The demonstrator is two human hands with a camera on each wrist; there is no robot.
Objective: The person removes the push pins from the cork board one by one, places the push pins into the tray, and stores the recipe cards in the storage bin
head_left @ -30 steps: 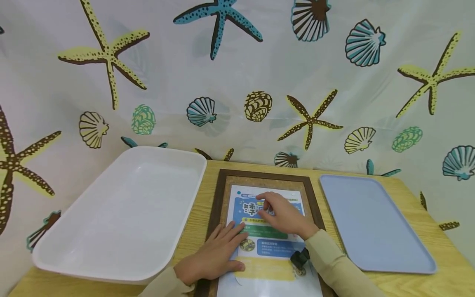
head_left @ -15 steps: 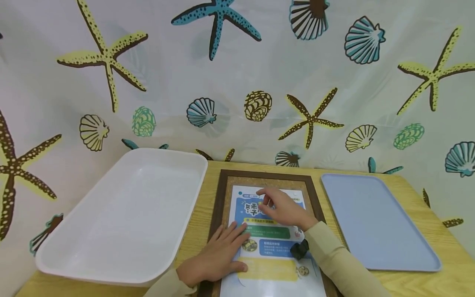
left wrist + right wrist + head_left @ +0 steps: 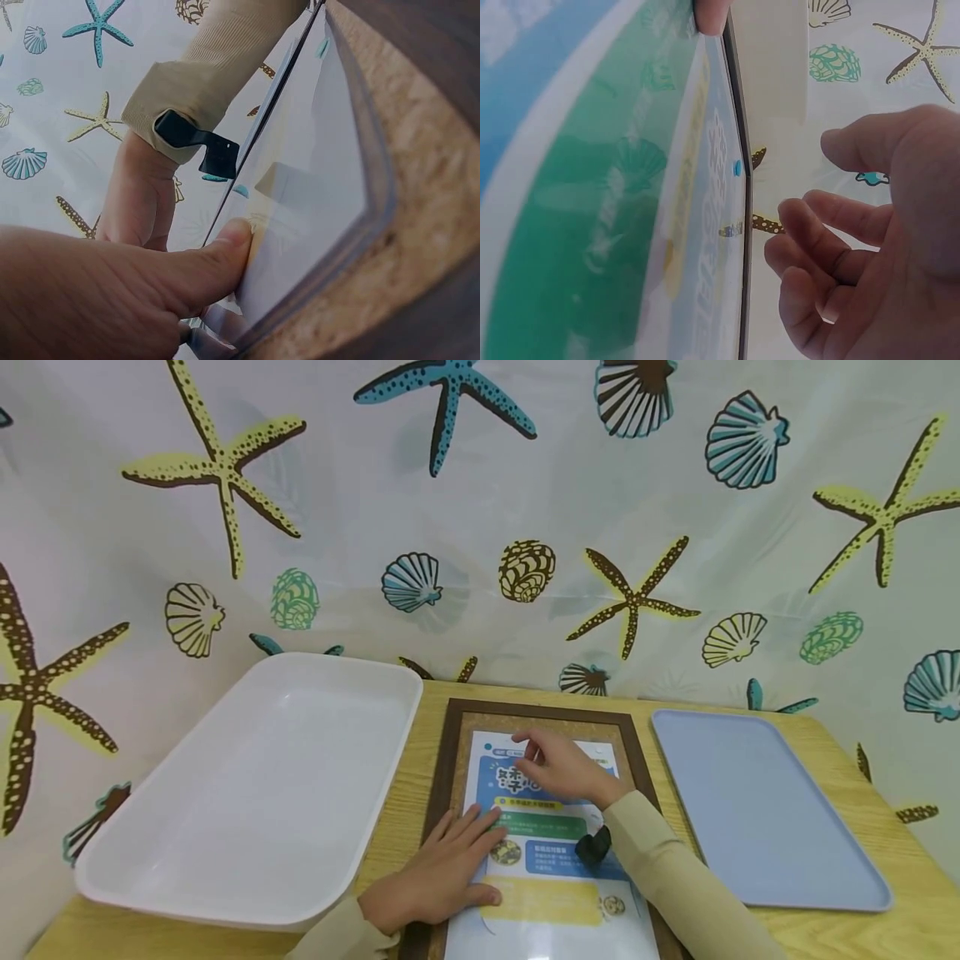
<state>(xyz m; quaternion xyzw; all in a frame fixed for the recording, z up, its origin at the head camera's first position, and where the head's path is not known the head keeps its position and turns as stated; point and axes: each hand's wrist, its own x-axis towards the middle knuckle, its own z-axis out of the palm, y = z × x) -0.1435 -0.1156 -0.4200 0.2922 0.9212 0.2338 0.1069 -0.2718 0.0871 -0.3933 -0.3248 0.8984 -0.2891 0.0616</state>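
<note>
Poster (image 3: 555, 906): it is placed on the cork board (image 3: 540, 723), inside the brown frame (image 3: 540, 707); blue, green and yellow areas are printed on it.
Left hand (image 3: 442, 872): it is laid across the left side of the frame, palm down, with the fingers spread and the thumb rested on the poster.
Right hand (image 3: 562, 764): it is held above the upper part of the poster, the fingers loosely bent, the thumb apart from them (a gap to the board is seen in the right wrist view).
Right sleeve (image 3: 667, 868): a black device (image 3: 592, 847) is worn at its cuff.
Table (image 3: 420, 752): the frame is set between the white tub (image 3: 247, 793) and the blue tray (image 3: 772, 810).
Backdrop: starfish and shells are printed on the pale cloth (image 3: 337, 527).
</note>
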